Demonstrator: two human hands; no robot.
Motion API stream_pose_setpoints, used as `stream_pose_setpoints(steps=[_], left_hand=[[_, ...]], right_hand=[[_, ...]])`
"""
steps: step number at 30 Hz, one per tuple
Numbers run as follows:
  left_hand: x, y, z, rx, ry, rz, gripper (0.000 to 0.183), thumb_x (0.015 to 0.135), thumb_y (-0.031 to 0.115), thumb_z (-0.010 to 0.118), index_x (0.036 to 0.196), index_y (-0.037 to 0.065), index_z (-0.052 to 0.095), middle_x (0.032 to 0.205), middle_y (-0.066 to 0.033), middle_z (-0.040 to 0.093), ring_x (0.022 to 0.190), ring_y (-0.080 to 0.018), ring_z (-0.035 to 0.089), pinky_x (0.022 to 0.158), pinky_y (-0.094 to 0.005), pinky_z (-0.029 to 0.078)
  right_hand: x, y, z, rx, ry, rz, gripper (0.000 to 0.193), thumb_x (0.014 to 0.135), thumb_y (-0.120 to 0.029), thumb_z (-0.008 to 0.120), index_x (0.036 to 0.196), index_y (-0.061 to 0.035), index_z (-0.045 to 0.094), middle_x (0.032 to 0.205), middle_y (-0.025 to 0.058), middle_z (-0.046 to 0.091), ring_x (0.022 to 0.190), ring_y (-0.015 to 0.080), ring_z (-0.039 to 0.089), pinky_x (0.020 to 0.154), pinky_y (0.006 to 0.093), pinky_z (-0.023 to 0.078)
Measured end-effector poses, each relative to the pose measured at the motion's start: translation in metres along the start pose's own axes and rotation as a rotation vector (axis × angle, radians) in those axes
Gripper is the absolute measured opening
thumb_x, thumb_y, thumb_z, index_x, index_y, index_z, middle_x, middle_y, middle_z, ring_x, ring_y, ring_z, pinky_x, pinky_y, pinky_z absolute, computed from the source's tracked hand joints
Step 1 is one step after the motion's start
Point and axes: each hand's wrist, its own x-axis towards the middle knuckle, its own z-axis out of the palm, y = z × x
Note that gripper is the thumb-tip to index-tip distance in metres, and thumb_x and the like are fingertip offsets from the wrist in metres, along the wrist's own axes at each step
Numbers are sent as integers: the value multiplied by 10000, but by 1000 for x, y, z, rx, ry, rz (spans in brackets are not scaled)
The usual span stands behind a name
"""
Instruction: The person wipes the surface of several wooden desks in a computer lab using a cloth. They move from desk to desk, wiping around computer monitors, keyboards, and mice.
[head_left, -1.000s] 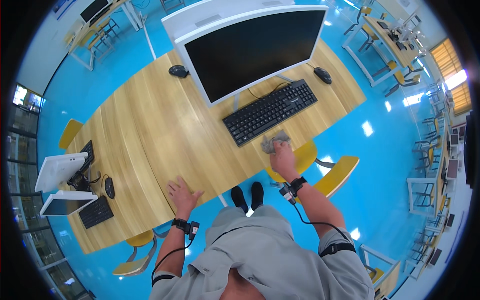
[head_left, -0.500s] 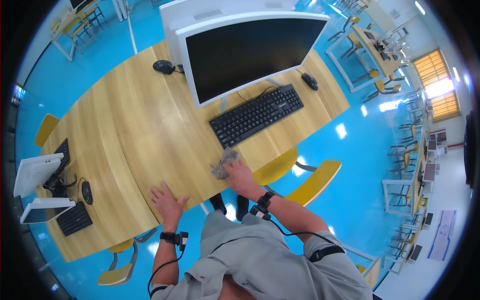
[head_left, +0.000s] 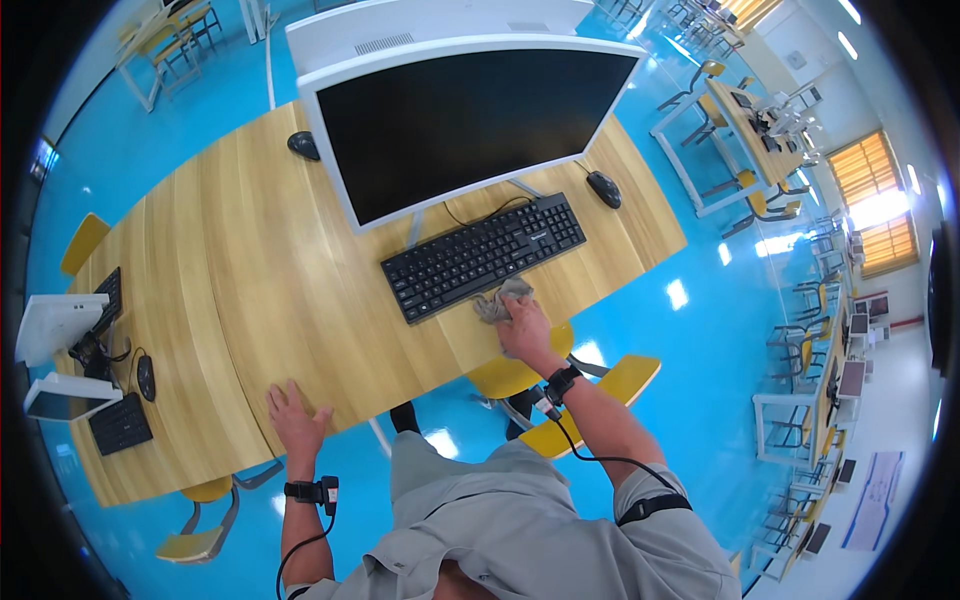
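Observation:
A crumpled grey cloth [head_left: 503, 300] lies on the wooden table [head_left: 300, 270] just in front of the black keyboard [head_left: 485, 255]. My right hand [head_left: 525, 328] presses on it, fingers over its near side. Flat on the tabletop by the near edge, fingers spread and holding nothing, rests my left hand [head_left: 297, 415]. Behind the keyboard stands a white-framed monitor [head_left: 475, 125] with a dark screen. One black mouse [head_left: 603, 189] sits right of the keyboard; another mouse [head_left: 303, 145] is left of the monitor.
At the table's left end are two small white monitors [head_left: 60, 330] with keyboards and a mouse [head_left: 146, 378]. Yellow chairs [head_left: 590, 405] stand along the near edge. More desks and chairs line the right side of the room, over a blue floor [head_left: 690, 330].
My right hand has slid the cloth to the right along the front of the keyboard. My left hand stays flat near the edge. The whole view has shifted a little.

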Motion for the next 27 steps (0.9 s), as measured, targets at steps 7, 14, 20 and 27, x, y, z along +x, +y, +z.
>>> stream_pose_setpoints(steps=[7,14,20,27], left_hand=[[-97,120,58,-136,70,139,793,773,342,858,1413,-4,544,1482,-284,476,1398,-457,416,1162,-517,347],[-215,287,73,-356,-345,82,722,872,397,782,1437,23,532,1444,-262,544,1358,-412,500,1140,-467,404],[-247,334,80,-335,-518,83,696,909,434,730,1434,22,534,1437,-243,558,1338,-384,530,1113,-449,438],[-266,351,108,-324,-489,156,621,901,397,722,1372,15,589,1371,-227,605,1263,-378,581,1051,-443,484]], right_hand=[[40,57,-23,150,-13,-209,478,789,-167,697,1247,-35,667,1097,174,646,1091,397,600,942,476,506],[44,102,-44,220,-78,-327,433,789,-105,648,1218,-52,677,1077,170,641,1069,398,590,921,486,507],[52,204,-83,177,47,-308,379,783,-93,642,1159,-84,689,1058,164,631,1066,393,593,899,489,519],[67,282,-130,26,121,-33,405,821,-134,653,1221,-72,665,1137,179,626,1137,400,566,948,503,498]])
